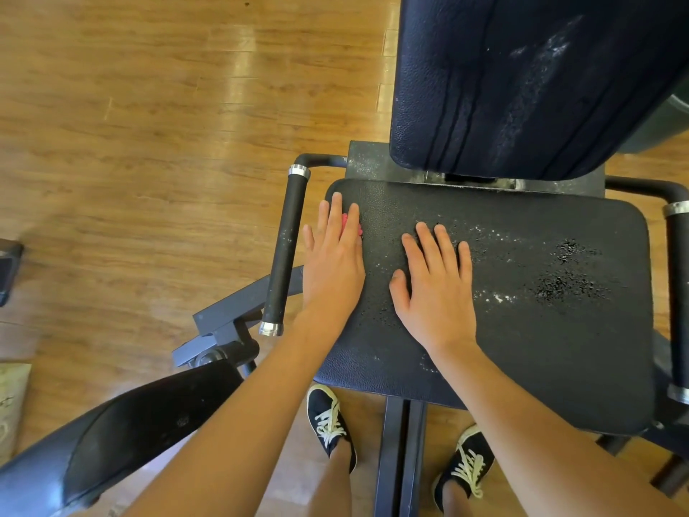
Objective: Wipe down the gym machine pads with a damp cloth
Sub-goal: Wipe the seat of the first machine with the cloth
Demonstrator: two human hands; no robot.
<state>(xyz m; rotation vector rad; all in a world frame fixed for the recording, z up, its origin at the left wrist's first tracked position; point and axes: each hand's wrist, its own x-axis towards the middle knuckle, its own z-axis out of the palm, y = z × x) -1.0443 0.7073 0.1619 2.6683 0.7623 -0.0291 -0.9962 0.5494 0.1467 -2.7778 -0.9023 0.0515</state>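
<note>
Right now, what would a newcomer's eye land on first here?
Both hands lie flat on the black seat pad: the left hand presses a pink cloth near the pad's left edge, and the right hand rests near its middle. Behind them, the dark back pad shows pale streaks, and the seat pad's right half is flecked with white specks.
</note>
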